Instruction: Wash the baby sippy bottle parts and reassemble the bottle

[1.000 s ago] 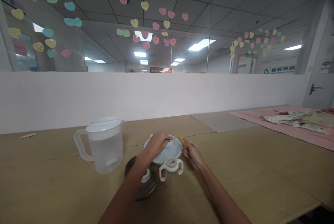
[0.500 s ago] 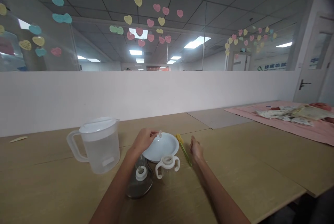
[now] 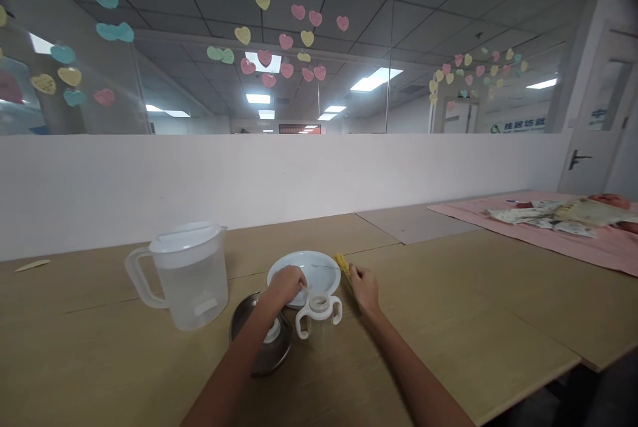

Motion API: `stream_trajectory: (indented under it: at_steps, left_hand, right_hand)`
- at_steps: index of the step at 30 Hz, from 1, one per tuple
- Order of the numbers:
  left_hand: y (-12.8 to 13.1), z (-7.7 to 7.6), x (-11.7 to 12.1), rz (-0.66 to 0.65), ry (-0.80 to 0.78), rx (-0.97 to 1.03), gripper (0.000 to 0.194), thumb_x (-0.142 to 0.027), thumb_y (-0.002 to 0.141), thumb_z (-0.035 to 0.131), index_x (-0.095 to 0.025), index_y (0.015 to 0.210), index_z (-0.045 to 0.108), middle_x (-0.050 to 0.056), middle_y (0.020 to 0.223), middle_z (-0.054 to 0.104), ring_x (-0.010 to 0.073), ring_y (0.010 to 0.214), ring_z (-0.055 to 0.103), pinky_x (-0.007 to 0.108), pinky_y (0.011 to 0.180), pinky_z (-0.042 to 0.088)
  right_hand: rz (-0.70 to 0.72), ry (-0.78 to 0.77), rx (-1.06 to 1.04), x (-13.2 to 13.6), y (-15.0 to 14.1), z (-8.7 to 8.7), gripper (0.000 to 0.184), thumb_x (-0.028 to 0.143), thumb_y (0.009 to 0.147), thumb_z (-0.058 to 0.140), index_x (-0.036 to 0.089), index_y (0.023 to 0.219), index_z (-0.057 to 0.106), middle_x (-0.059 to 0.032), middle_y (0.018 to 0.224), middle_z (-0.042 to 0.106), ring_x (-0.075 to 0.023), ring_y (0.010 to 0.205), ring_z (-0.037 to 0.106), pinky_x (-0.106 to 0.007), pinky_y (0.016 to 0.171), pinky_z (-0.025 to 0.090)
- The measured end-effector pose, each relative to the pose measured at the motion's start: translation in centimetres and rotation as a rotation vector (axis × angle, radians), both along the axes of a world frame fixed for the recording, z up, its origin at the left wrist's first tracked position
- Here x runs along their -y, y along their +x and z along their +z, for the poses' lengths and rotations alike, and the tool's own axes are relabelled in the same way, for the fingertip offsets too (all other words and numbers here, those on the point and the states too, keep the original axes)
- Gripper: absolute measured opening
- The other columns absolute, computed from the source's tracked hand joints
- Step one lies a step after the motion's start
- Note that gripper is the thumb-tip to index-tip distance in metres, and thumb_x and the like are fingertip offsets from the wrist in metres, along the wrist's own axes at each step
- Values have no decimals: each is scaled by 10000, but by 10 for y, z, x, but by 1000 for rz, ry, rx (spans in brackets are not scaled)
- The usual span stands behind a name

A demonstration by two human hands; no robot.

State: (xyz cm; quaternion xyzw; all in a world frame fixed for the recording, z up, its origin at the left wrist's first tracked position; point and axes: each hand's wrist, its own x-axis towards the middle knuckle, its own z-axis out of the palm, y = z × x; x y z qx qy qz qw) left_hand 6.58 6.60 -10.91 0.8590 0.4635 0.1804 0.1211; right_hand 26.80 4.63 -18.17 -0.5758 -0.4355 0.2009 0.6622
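Note:
My left hand (image 3: 288,283) is curled shut at the near rim of a white bowl (image 3: 312,261), just above a clear two-handled baby bottle (image 3: 318,313). What its fingers pinch is too small to make out. My right hand (image 3: 363,287) is closed on the handle of a thin yellow brush (image 3: 341,261), whose head lies by the bowl's right edge. A round metal dish (image 3: 254,350) with a white cap (image 3: 272,332) on it lies under my left wrist.
A clear plastic jug (image 3: 187,277) with a white lid and water in it stands to the left. A pink cloth (image 3: 573,241) with papers covers the far right of the wooden table (image 3: 473,321). A white partition wall runs behind.
My left hand came down from above the bowl to its near rim. My right hand moved forward from the table onto the yellow brush.

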Motion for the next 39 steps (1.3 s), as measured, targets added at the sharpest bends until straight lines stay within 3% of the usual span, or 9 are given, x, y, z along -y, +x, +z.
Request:
stream_trajectory:
  at_steps: [4, 8, 13, 16, 19, 24, 31, 35, 39]
  left_hand:
    - [3, -4, -4, -81, -161, 162, 127, -169, 615, 568, -159, 672, 680, 7, 680, 685, 142, 685, 604, 222, 657, 452]
    - [2, 7, -7, -9, -181, 440, 267, -296, 714, 502, -101, 819, 651, 58, 791, 679, 151, 744, 606, 252, 679, 467]
    - [-2, 43, 10, 31, -203, 735, 406, -360, 807, 419, -100, 1102, 521, 133, 1104, 592, 140, 910, 597, 262, 772, 484]
    - [-3, 71, 33, -47, -316, 940, 385, -346, 777, 517, -121, 1088, 534, 130, 1094, 597, 153, 886, 609, 300, 790, 496]
    - [-2, 89, 56, -107, -352, 976, 326, -308, 758, 565, -123, 1026, 575, 112, 1037, 624, 157, 852, 614, 325, 798, 493]
    - [4, 91, 75, -193, -410, 869, 287, -288, 760, 564, -104, 977, 597, 106, 965, 648, 153, 811, 609, 311, 763, 493]
    - [8, 85, 79, -298, -468, 598, 284, -315, 745, 551, -117, 936, 621, 74, 913, 649, 163, 862, 582, 284, 767, 459]
    - [4, 82, 75, -356, -332, 238, 241, -288, 714, 546, -132, 857, 662, 31, 861, 665, 164, 819, 568, 245, 728, 421]
    - [-1, 79, 74, -273, -196, -51, 250, -285, 672, 566, -177, 863, 685, 16, 910, 673, 168, 839, 572, 221, 715, 402]
  right_hand:
    - [-70, -4, 80, -2, 0, -1, 405, 487, 707, 426, 197, 432, 356, 43, 412, 319, -100, 461, 305, -229, 464, 183]
    - [-8, -14, 90, -1, -1, -2, 428, 520, 712, 435, 182, 452, 397, 38, 443, 341, -96, 468, 315, -225, 468, 201]
    - [38, -13, 113, -1, -3, -4, 458, 551, 702, 466, 167, 457, 422, 41, 462, 354, -87, 479, 314, -215, 473, 215]
    - [54, -28, 139, -2, -3, -6, 455, 547, 708, 468, 166, 463, 427, 45, 461, 354, -86, 480, 318, -212, 471, 214]
    - [61, -37, 177, -3, -3, -8, 446, 535, 712, 467, 163, 466, 447, 41, 465, 371, -91, 483, 339, -212, 475, 223]
    - [88, -28, 201, -3, -3, -9, 443, 529, 716, 457, 157, 477, 475, 36, 468, 392, -98, 489, 353, -214, 490, 247]
    - [91, -38, 251, -3, -2, -9, 450, 535, 720, 434, 154, 492, 504, 29, 473, 420, -110, 493, 371, -222, 495, 270]
    - [84, -43, 270, -3, -2, -9, 452, 545, 716, 438, 162, 481, 492, 28, 475, 432, -110, 485, 370, -222, 483, 268]
    - [81, -28, 289, -1, -3, -8, 440, 547, 711, 454, 167, 489, 473, 32, 476, 414, -105, 482, 354, -220, 473, 259]
